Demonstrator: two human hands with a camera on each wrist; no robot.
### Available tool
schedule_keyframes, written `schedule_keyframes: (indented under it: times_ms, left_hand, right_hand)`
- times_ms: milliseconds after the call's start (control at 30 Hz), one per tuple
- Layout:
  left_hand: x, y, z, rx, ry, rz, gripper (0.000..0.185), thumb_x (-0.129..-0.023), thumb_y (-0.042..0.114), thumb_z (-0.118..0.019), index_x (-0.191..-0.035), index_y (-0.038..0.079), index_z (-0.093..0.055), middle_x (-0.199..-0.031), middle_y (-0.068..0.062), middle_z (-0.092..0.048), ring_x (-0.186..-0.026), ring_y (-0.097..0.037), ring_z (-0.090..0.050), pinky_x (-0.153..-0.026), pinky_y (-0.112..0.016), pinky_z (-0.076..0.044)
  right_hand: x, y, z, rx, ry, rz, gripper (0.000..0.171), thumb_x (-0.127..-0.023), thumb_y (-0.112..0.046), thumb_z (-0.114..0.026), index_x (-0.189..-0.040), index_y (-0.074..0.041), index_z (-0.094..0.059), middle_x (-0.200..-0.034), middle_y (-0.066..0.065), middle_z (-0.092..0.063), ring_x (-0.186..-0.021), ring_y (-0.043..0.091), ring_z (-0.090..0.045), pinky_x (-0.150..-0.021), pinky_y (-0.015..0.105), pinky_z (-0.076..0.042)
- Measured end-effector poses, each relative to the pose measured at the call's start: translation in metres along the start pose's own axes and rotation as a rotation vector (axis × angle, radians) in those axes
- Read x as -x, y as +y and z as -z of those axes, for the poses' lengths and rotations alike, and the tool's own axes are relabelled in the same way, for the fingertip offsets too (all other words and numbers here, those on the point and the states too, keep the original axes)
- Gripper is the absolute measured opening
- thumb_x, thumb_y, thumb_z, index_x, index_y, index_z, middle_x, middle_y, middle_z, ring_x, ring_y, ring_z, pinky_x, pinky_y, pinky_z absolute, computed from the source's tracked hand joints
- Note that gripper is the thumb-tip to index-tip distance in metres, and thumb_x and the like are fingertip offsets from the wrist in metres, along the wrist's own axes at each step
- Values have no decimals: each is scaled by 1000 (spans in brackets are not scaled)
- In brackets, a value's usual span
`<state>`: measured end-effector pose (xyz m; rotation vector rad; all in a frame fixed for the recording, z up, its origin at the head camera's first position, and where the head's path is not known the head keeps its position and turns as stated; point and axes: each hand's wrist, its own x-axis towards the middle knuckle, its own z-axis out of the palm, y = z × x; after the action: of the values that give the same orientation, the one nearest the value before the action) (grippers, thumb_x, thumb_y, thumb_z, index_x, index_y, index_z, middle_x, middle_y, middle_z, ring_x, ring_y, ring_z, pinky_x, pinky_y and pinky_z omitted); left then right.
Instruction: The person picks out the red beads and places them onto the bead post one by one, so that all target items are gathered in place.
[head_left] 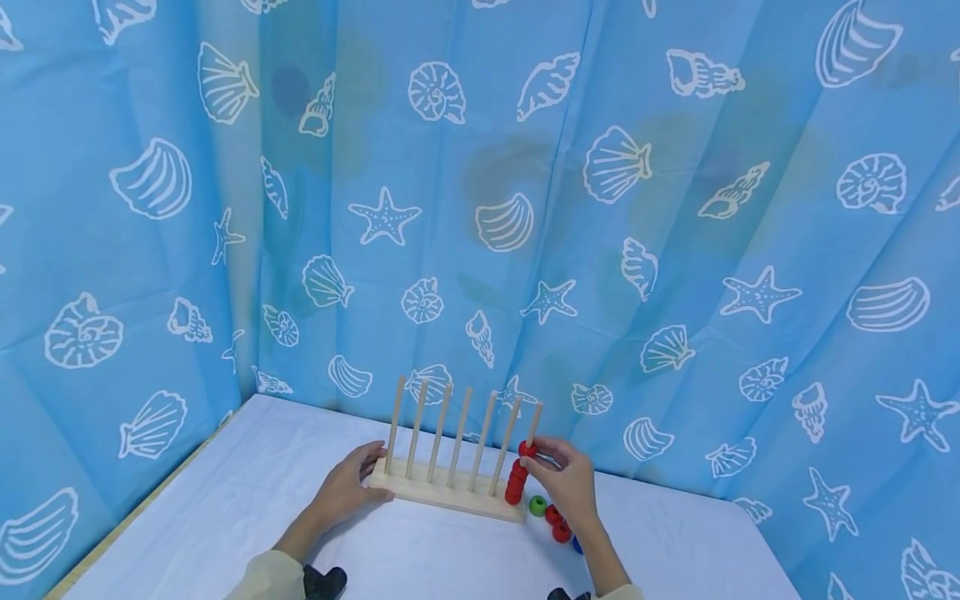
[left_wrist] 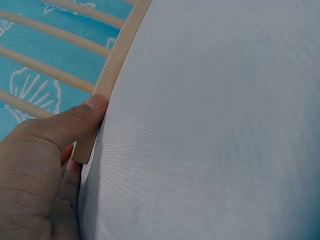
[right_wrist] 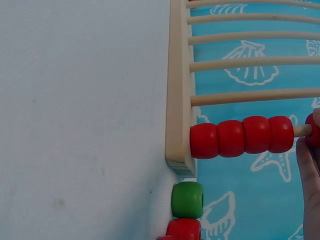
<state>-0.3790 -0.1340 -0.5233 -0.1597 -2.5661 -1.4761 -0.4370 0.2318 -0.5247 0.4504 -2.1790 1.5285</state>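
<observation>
My right hand [head_left: 572, 483] pinches a red bead [head_left: 527, 449] w/ fingertips, bead already threaded on the rightmost peg [head_left: 534, 425], partway down, a small gap above the stack. Below it on the same peg: four red beads [right_wrist: 242, 136] stacked tight, bottom one touching the wooden base [head_left: 450, 493]. My left hand [head_left: 347, 492] grips the base's left end, thumb [left_wrist: 80, 121] pressed along its front edge, fingers curled round the far side. Other six pegs bare. Just right of the base on the white table [head_left: 225, 517]: a green bead [head_left: 537, 505], then loose red beads [head_left: 558, 523] beside it, near my right wrist, plus sth blue [head_left: 576, 546] mostly hidden behind the wrist. Blue seashell curtain [head_left: 675, 208] behind the table.
</observation>
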Motion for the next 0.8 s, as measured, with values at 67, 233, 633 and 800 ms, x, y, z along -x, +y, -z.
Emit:
schedule_keyframes:
  times_ms: [67, 233, 633, 800]
  left_hand:
    - [0, 0, 0, -2, 0, 4, 90, -52, 25, -82, -130, 13, -38, -122, 0, -48, -116, -19, -43, -96, -30, -38]
    - [1, 0, 0, -7, 0, 7, 90, -52, 24, -82, -130, 13, -38, -123, -1, -48, -116, -20, -43, -96, -31, -38]
    - [-2, -4, -2, -22, 7, 8, 89, -54, 24, -81, -130, 15, -37, -124, -1, -47, -117, -20, -42, -95, -32, -38]
    - [-2, -5, -3, -32, 14, 0, 89, -54, 24, -81, -130, 14, -37, -124, -2, -47, -116, -20, -43, -95, -32, -38]
  right_hand:
    - [1, 1, 0, -7, 1, -16, 41, -70, -34, -71, -109, -27, -58, -105, -5, -57, -93, 11, -59, -70, 27, -53]
    - [4, 0, -1, -9, 0, -50, 41, -68, -36, -72, -106, -28, -59, -104, -7, -58, -92, 9, -59, -70, 26, -53]
    - [7, -2, -3, -32, -4, -70, 39, -68, -33, -72, -105, -27, -60, -106, -5, -57, -90, 9, -60, -69, 26, -53]
    - [8, -3, -3, -33, -8, -60, 39, -68, -34, -73, -105, -27, -61, -105, -5, -57, -91, 10, -60, -69, 26, -53]
